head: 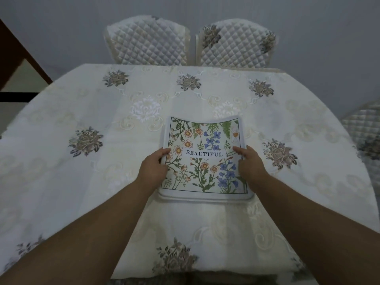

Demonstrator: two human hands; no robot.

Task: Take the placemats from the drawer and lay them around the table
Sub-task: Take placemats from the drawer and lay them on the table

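A stack of placemats point(205, 157) lies on the bench point(61, 182), in the middle of its width and closer to the near edge than to the far edge. The top placemat shows printed flowers in orange, blue and green inside a thin dark frame, with the word "BEAUTIFUL" on a white strip in the centre. The far edge of the stack is lifted a little and curves upward, and several layers can be seen at the near edge and at the left side.

The left hand point(154, 167) grips the left side of the stack, with the thumb on top of the print and the other fingers curled under the edge. The right hand point(249, 161) grips the right side in the same way, its thumb lying on the top placemat beside the white strip.

The bench is covered with a cream tablecloth point(267, 212) with embroidered grey flowers. Two chairs with quilted covers point(148, 44) point(236, 44) stand side by side at the far edge, and part of a third quilted chair point(364, 136) shows at the right edge.
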